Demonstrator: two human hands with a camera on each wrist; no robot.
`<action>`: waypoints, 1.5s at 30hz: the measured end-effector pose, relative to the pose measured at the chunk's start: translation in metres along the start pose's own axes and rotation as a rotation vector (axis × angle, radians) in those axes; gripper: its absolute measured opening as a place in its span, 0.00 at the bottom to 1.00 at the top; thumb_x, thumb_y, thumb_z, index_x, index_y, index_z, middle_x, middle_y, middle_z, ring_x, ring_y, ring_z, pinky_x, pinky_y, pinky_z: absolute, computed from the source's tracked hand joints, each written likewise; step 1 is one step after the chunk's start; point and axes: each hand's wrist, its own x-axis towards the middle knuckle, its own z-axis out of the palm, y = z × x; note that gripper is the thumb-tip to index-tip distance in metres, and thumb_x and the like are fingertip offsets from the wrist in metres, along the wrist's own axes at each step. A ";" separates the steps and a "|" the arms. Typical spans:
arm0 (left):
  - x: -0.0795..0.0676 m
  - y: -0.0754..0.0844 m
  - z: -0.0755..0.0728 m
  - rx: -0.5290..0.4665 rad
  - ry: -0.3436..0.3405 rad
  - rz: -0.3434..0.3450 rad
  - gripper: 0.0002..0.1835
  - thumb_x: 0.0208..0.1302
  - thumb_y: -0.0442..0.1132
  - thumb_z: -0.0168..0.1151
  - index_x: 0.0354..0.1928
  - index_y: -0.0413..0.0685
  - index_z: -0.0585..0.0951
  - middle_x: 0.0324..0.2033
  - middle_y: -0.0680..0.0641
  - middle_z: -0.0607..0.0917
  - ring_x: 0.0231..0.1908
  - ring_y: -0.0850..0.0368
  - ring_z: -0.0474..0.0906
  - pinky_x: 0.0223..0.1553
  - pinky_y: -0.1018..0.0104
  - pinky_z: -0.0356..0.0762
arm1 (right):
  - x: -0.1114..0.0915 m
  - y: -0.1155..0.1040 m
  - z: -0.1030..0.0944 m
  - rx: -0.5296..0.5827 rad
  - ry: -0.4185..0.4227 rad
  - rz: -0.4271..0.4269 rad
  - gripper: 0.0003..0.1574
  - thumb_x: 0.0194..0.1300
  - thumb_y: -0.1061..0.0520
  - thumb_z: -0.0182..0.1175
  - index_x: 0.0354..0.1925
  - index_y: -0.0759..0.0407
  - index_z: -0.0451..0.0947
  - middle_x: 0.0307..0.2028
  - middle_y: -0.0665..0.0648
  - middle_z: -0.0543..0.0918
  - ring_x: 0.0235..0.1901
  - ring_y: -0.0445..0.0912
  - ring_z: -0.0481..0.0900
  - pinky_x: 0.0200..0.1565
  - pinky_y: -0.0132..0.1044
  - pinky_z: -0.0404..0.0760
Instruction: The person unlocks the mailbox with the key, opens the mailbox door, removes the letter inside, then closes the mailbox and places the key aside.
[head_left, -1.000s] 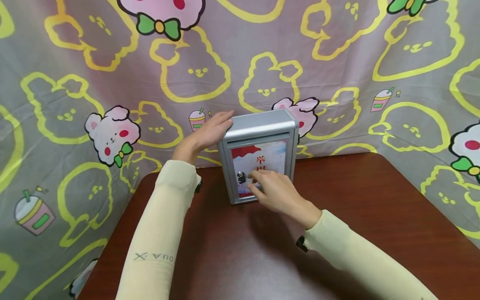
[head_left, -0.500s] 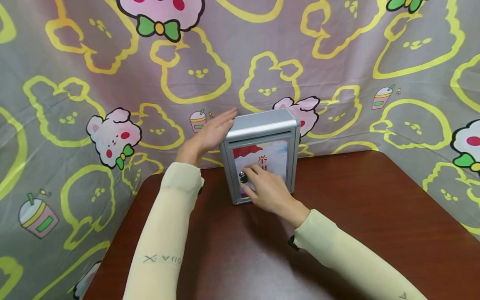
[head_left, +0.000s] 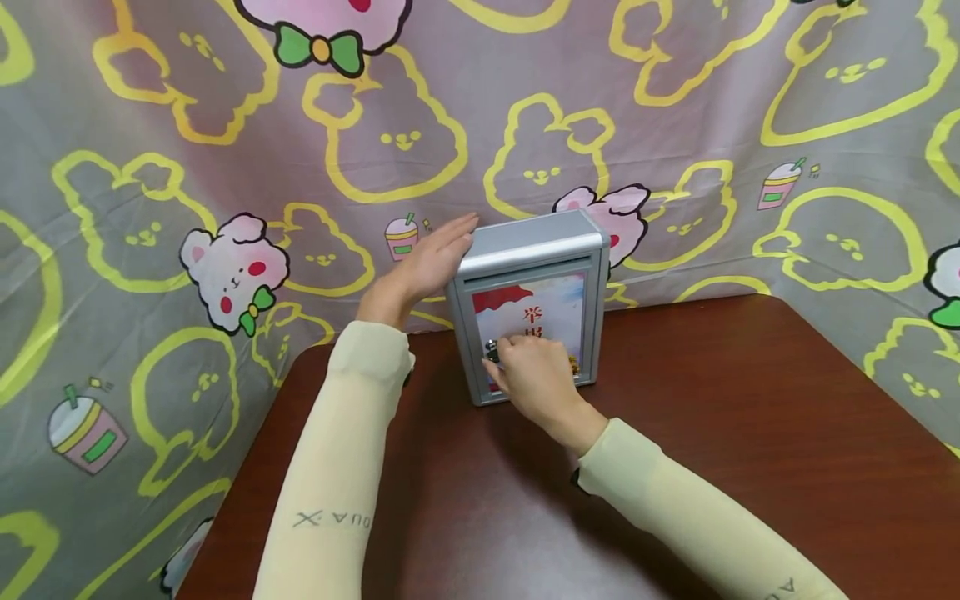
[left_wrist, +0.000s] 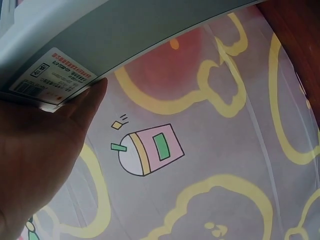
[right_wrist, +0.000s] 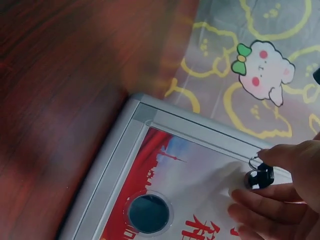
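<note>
A silver-grey metal suggestion box [head_left: 543, 236] stands upright on the table, with a slot near its top and a printed front panel with red characters. My left hand [head_left: 423, 267] rests with straight fingers on its upper left corner. In the left wrist view, that hand lies beside a white label [left_wrist: 54, 77] on the box's side. At the left edge of the front panel, my right hand [head_left: 536, 375] pinches a black-headed key [right_wrist: 265, 175] between thumb and index finger. A small metal ring [right_wrist: 254, 162] hangs from the key. The lock behind it is mostly hidden.
The dark red-brown wooden table [head_left: 712, 400] extends around the box. A patterned cloth [head_left: 247, 150] with cartoon figures hangs close behind and along both sides. A dark round spot [right_wrist: 148, 213] shows low on the front panel in the right wrist view.
My right hand has moved left to the lock, and its fingers have closed on the key there. The left hand stays on the box's corner.
</note>
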 end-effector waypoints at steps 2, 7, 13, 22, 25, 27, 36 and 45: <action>0.000 0.000 0.000 -0.005 0.001 -0.003 0.30 0.82 0.54 0.35 0.81 0.57 0.57 0.80 0.60 0.53 0.79 0.61 0.42 0.79 0.55 0.41 | 0.000 -0.003 0.002 -0.035 0.013 -0.014 0.25 0.62 0.46 0.73 0.20 0.57 0.76 0.18 0.55 0.80 0.21 0.53 0.83 0.17 0.47 0.78; -0.002 -0.002 0.001 -0.015 -0.003 -0.011 0.30 0.83 0.53 0.34 0.82 0.57 0.56 0.80 0.61 0.51 0.79 0.61 0.41 0.79 0.54 0.40 | 0.001 -0.007 0.003 -0.048 -0.001 -0.008 0.25 0.64 0.46 0.71 0.19 0.59 0.76 0.18 0.56 0.81 0.21 0.54 0.83 0.17 0.47 0.78; -0.003 0.000 0.003 -0.025 -0.012 -0.014 0.30 0.83 0.53 0.34 0.82 0.57 0.56 0.80 0.62 0.50 0.80 0.61 0.40 0.79 0.54 0.39 | -0.001 -0.007 0.003 -0.020 -0.017 0.018 0.26 0.66 0.46 0.70 0.19 0.58 0.75 0.18 0.56 0.81 0.20 0.54 0.83 0.17 0.48 0.78; 0.000 0.001 0.004 -0.032 -0.011 -0.001 0.30 0.83 0.53 0.35 0.82 0.58 0.56 0.81 0.61 0.51 0.79 0.62 0.40 0.79 0.54 0.40 | -0.002 -0.004 0.007 0.083 -0.091 0.110 0.29 0.73 0.49 0.61 0.14 0.52 0.69 0.16 0.55 0.79 0.20 0.58 0.82 0.16 0.51 0.75; 0.001 0.002 0.003 -0.032 -0.004 0.010 0.30 0.83 0.52 0.34 0.81 0.56 0.57 0.81 0.59 0.51 0.80 0.61 0.40 0.79 0.55 0.40 | -0.002 -0.003 0.007 0.122 -0.113 0.140 0.29 0.75 0.49 0.58 0.15 0.51 0.69 0.16 0.54 0.79 0.21 0.59 0.82 0.16 0.52 0.76; 0.001 0.003 0.002 -0.032 0.003 0.018 0.30 0.83 0.51 0.34 0.81 0.55 0.57 0.81 0.58 0.52 0.80 0.60 0.41 0.79 0.54 0.41 | 0.000 -0.003 0.007 0.136 -0.122 0.146 0.29 0.76 0.49 0.57 0.16 0.51 0.69 0.17 0.54 0.78 0.21 0.59 0.82 0.17 0.52 0.76; 0.000 0.002 0.001 -0.035 0.009 0.026 0.30 0.83 0.50 0.35 0.81 0.54 0.57 0.81 0.56 0.52 0.80 0.59 0.41 0.79 0.53 0.41 | 0.001 -0.004 0.008 0.127 -0.118 0.141 0.28 0.76 0.50 0.58 0.17 0.52 0.70 0.17 0.55 0.79 0.21 0.58 0.82 0.17 0.51 0.75; -0.001 0.002 0.000 -0.028 0.008 0.028 0.30 0.83 0.51 0.35 0.81 0.53 0.57 0.81 0.58 0.52 0.80 0.60 0.41 0.79 0.55 0.41 | 0.001 -0.005 0.008 0.121 -0.116 0.144 0.29 0.76 0.50 0.57 0.16 0.52 0.69 0.16 0.55 0.78 0.21 0.59 0.82 0.16 0.50 0.75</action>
